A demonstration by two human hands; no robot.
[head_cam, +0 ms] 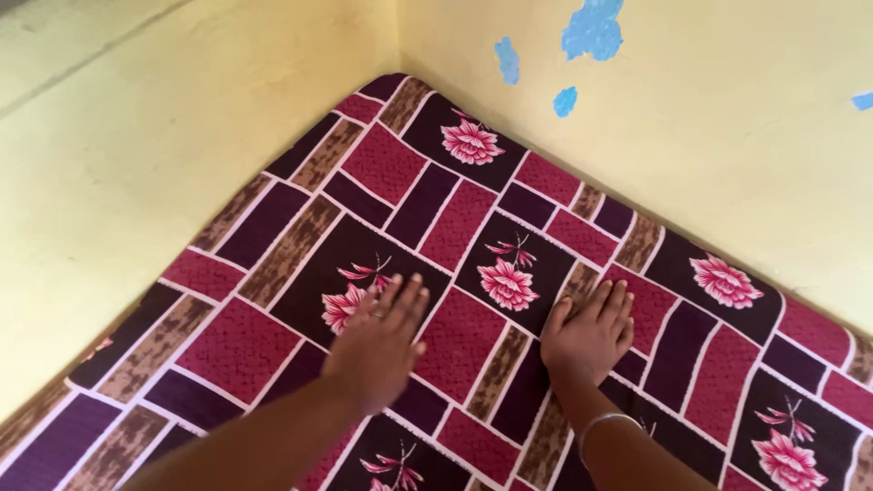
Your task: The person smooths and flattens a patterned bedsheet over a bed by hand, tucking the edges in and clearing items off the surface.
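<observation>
Your left hand [380, 338] and right hand [591, 332] lie flat, palms down, fingers spread, gripping nothing, set apart from each other on the mattress [455, 218]. A ring shows on your left hand; a bangle [604, 422] circles your right wrist. Mattress cover: maroon, purple and brown blocks with pink flowers, pushed into the corner of yellow walls [727, 136] with blue patches.

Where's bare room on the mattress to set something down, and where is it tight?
Free: the far corner of the patterned mattress where the two yellow walls meet, and the stretch along the right wall. Also the near-left area beside the left hand. Crowded: the middle, where the left hand and the right hand lie flat, palms down, with only a narrow gap between them.
</observation>
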